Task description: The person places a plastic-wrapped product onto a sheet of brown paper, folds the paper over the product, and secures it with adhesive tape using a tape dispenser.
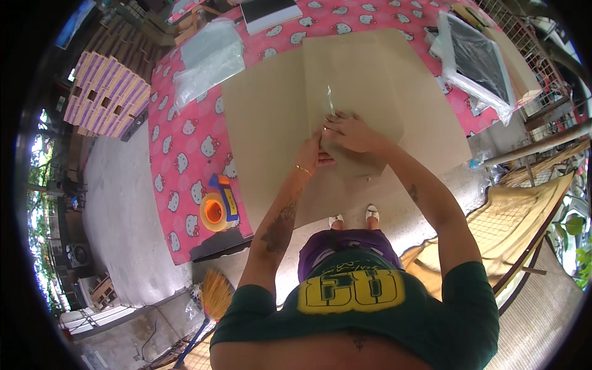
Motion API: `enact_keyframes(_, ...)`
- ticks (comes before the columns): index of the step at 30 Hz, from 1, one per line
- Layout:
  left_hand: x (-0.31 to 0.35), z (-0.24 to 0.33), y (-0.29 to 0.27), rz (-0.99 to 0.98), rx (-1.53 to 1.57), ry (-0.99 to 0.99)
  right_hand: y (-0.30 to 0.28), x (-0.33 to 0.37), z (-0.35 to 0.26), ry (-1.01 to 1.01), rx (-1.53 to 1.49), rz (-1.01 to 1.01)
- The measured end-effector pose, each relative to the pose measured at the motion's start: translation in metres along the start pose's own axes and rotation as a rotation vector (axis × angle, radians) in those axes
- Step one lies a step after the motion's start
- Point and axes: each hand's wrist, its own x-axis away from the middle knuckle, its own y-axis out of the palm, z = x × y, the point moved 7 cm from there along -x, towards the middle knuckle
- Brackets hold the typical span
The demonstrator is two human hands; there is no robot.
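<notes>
A large brown cardboard sheet (265,123) lies over the table, with a narrower folded panel (364,68) on top of it. Down the panel's left edge runs a short shiny strip of clear tape (329,98). My left hand (313,153) is closed around the panel's near left edge, its fingers partly curled under it. Just right of it, my right hand (350,131) rests palm down on the panel, fingers stretched over the edge below the strip. A blue tape dispenser (228,196) with a roll of tape (213,211) on an orange core sits left of the sheet.
A pink patterned cloth (191,148) covers the table. Clear plastic bags (213,52) lie at the far left, a dark box (268,13) at the back. A plastic-wrapped framed panel (475,58) lies far right. Stacked cartons (105,92) and a broom (217,293) stand left.
</notes>
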Motion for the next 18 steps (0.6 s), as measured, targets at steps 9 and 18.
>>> enact_keyframes(9,-0.002,-0.022,0.016,-0.012,0.362,0.154,0.021,-0.003,0.005,0.022,0.053,0.023)
enact_keyframes(18,0.113,-0.102,0.133,-0.646,-0.380,0.499,0.015,0.000,0.013,-0.016,0.010,0.059)
